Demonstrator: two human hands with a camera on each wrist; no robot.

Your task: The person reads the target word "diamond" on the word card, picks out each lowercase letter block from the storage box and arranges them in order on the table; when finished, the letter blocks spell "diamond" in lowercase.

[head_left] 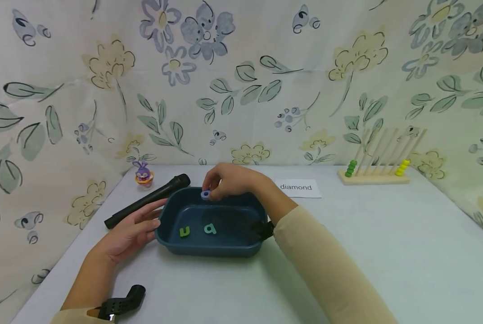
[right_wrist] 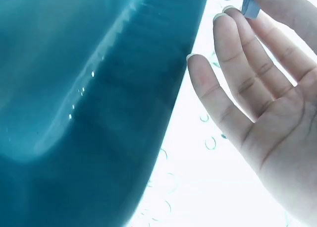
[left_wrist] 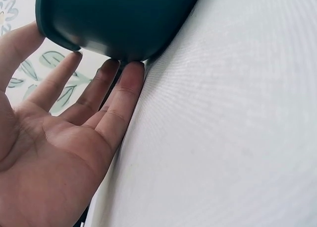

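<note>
My right hand point(head_left: 231, 180) pinches a small purple letter piece point(head_left: 205, 195) with a round hole, between thumb and fingertips, over the far side of a dark teal plastic basin point(head_left: 213, 250). In the right wrist view only the edge of the letter piece point(right_wrist: 250, 8) shows. Two letters lie on the basin's floor: a green one shaped like a u or n point(head_left: 184, 231) and a mint one like an a or q point(head_left: 210, 228). My left hand point(head_left: 129, 231) touches the basin's left end with extended fingers. Its fingertips point(left_wrist: 132, 73) meet the outer wall low down.
Behind the left hand lies a long black microphone point(head_left: 148, 200). A purple bunny figure point(head_left: 143, 173) stands at the back left. A card reading "diamond" point(head_left: 300, 188) lies behind the basin. Farther right is a wooden peg rack point(head_left: 375, 178) with green and yellow beads.
</note>
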